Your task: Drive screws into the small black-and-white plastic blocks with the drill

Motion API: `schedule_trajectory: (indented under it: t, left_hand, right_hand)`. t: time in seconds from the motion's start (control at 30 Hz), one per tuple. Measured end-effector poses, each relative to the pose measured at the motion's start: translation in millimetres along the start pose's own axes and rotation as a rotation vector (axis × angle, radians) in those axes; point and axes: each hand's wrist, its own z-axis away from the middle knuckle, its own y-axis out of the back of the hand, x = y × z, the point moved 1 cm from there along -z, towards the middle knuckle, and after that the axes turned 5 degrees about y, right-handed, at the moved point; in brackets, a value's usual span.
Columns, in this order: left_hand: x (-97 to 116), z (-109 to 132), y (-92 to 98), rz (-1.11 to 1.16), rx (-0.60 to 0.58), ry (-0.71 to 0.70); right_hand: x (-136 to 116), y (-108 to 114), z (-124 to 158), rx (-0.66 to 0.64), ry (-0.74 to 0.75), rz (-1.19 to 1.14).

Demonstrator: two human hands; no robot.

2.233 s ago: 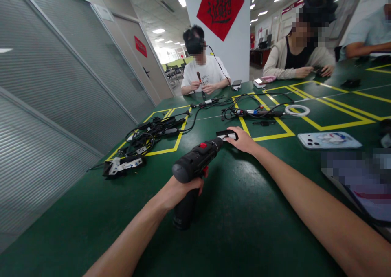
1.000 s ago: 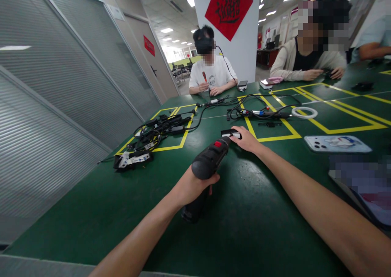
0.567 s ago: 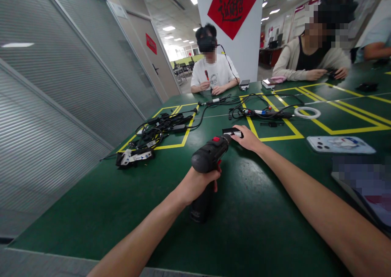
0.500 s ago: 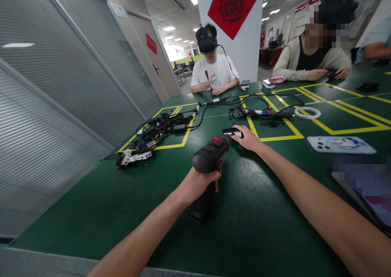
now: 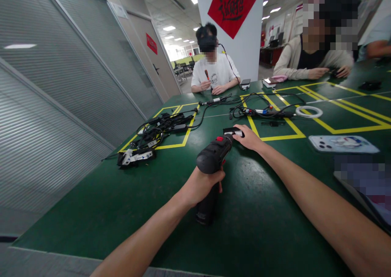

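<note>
My left hand (image 5: 206, 183) is wrapped round the grip of a black cordless drill (image 5: 214, 154) with a red switch on top. The drill's chuck points away from me at a small black and silver part (image 5: 229, 131). Whether the bit touches that part I cannot tell, because the chuck covers the spot. The fingers of my right hand (image 5: 248, 137) are closed on the right end of the same part, low over the green table (image 5: 250, 228).
A heap of black cables (image 5: 165, 128) lies at the left inside yellow tape. More cables and a pen-shaped tool (image 5: 262, 113) lie beyond my right hand, beside a white ring (image 5: 309, 112). A phone (image 5: 343, 143) rests at the right. Two people sit across the table.
The drill and my left hand have shifted slightly to the right. My right hand keeps its hold on the small part, nearly still.
</note>
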Motion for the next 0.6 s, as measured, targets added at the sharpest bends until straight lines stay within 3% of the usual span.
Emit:
schedule_trajectory:
  t: [0.6]
  left_hand:
    - [1.7,0.9,-4.5,-0.081,0.009,0.029]
  right_hand:
    - [3.0,-2.8,-0.6,0.013,0.007,-0.012]
